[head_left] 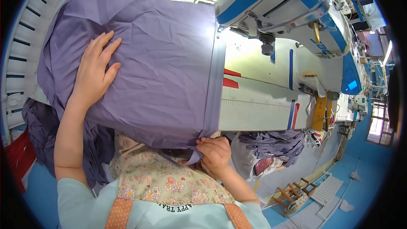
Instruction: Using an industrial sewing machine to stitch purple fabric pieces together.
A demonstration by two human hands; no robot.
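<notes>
A wide piece of purple fabric [157, 63] lies spread over the sewing table, its right edge running under the needle area of a white and blue sewing machine [271, 8]. My left hand [96, 65] rests flat on the fabric's left part, fingers stretched out. At the near right corner, my right hand [215, 152] pinches the folded edge strip [212, 101] of the fabric, with a loose end of the strip hanging by the fingers. The machine's lamp lights the edge near the needle, whose tip I cannot make out.
The pale table [258, 110] has red and blue tape marks and a ruler scale. More purple cloth [275, 144] lies in a white-lined holder below the table at right. A slatted white rack [25, 29] borders the left side. A wooden stool [292, 195] stands on the floor.
</notes>
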